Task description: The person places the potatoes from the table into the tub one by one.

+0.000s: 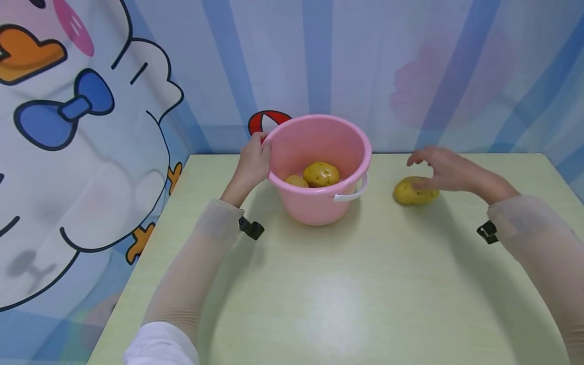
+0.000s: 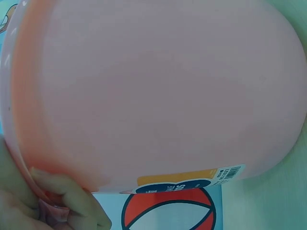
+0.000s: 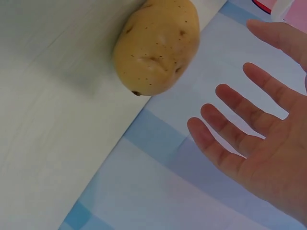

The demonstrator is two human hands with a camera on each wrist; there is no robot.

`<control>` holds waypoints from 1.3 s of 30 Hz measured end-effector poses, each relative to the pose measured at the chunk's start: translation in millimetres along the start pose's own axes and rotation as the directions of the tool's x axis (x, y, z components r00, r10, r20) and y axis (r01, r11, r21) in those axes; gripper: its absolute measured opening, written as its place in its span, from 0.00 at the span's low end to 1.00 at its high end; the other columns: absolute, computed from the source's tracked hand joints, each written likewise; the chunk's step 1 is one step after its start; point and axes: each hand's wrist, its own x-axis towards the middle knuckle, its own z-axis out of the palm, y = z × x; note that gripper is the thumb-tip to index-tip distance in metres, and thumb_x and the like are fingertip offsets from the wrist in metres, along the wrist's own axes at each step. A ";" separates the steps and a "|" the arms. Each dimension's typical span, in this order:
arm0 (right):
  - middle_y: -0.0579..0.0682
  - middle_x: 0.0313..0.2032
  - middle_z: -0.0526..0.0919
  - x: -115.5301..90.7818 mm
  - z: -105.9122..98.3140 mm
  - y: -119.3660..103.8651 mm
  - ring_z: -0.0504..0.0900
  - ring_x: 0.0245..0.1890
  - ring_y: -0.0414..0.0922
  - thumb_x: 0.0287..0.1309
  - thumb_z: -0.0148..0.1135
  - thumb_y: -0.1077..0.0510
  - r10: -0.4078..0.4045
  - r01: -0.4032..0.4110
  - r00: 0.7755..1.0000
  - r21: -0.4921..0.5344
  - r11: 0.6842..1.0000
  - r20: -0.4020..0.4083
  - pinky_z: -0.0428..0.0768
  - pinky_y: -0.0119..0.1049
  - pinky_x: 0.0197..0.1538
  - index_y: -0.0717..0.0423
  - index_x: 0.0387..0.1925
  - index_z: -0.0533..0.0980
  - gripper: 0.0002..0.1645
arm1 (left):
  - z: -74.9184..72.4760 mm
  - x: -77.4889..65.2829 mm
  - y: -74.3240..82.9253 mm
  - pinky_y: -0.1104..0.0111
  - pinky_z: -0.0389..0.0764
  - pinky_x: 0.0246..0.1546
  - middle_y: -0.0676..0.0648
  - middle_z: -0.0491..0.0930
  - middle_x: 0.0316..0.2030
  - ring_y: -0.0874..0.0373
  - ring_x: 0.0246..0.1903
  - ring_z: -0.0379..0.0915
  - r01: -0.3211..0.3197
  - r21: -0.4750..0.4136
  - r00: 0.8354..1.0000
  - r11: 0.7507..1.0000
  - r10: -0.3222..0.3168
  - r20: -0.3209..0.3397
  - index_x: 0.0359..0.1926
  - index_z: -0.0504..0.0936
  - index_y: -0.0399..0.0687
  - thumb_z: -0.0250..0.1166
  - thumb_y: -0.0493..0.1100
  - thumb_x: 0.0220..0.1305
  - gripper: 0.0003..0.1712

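Note:
A pink bucket [image 1: 319, 205] stands on the table, tipped slightly toward me, with a large potato [image 1: 321, 174] and part of another potato [image 1: 296, 181] showing inside. My left hand [image 1: 254, 161] grips the bucket's rim at its left side; the left wrist view shows fingers and thumb curled round the rim beside the bucket's wall [image 2: 153, 96]. To the right of the bucket, a single potato [image 1: 412, 192] lies on the tabletop. Just over it is my right hand [image 1: 451, 170]. In the right wrist view that hand [image 3: 268, 139] has spread fingers, apart from the potato [image 3: 158, 48].
The pale wooden table [image 1: 328, 299] ends at a blue striped backdrop [image 1: 319, 66] close behind the bucket. A cartoon-printed panel [image 1: 105, 177] borders the left side. The bucket's white handle [image 1: 352, 192] hangs at its right front. Each sleeve carries a small black wrist device [image 1: 251, 228].

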 end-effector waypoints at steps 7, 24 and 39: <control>0.67 0.55 0.73 1.8 9.4 11.2 0.71 0.55 0.63 0.55 0.74 0.54 0.029 -0.029 0.999 -0.004 1.000 0.032 0.71 0.63 0.55 0.67 0.59 0.72 0.35 | -0.1 -0.5 1.1 0.57 0.80 0.49 0.37 0.74 0.55 0.47 0.47 0.74 0.008 -0.005 1.000 1.000 -0.008 0.006 0.69 0.61 0.36 0.43 0.46 0.81 0.25; 0.72 0.57 0.69 4.5 29.8 29.1 0.68 0.56 0.68 0.51 0.77 0.54 0.005 -0.005 1.000 0.020 1.000 0.031 0.67 0.67 0.55 0.66 0.62 0.69 0.41 | 1.7 1.2 1.3 0.58 0.80 0.47 0.38 0.74 0.54 0.48 0.46 0.74 0.011 0.007 1.000 1.000 -0.011 -0.001 0.69 0.62 0.37 0.42 0.47 0.81 0.24; 0.69 0.54 0.72 14.8 47.0 32.9 0.71 0.52 0.65 0.46 0.79 0.56 0.007 -0.006 0.998 -0.013 1.000 0.057 0.70 0.66 0.54 0.65 0.59 0.72 0.40 | -0.1 0.1 0.9 0.58 0.79 0.50 0.38 0.73 0.56 0.47 0.49 0.73 0.018 0.004 1.000 1.000 -0.018 0.001 0.69 0.62 0.37 0.42 0.46 0.81 0.24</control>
